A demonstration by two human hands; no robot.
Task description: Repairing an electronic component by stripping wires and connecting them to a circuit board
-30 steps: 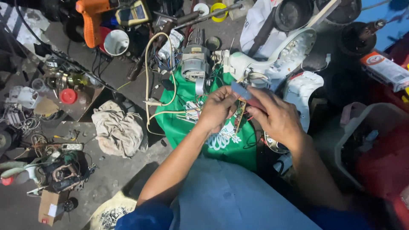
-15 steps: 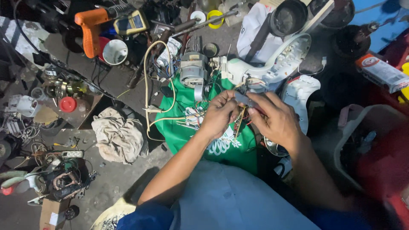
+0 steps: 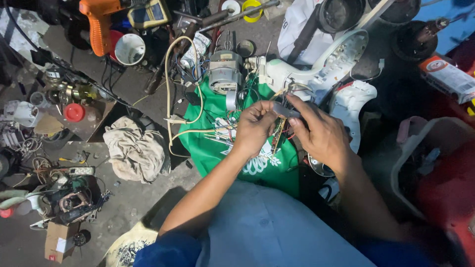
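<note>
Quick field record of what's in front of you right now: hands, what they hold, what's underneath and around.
left hand: closed around a small part with wires, fingers curled
right hand: pinching the same small part from the other side
small part: dark, held between both hands, thin wires hanging from it
green cloth: spread under the hands
motor: grey, on the cloth's far edge
white housing: opened shell beyond the hands
rag: crumpled, left of the cloth
orange drill: far left
</note>
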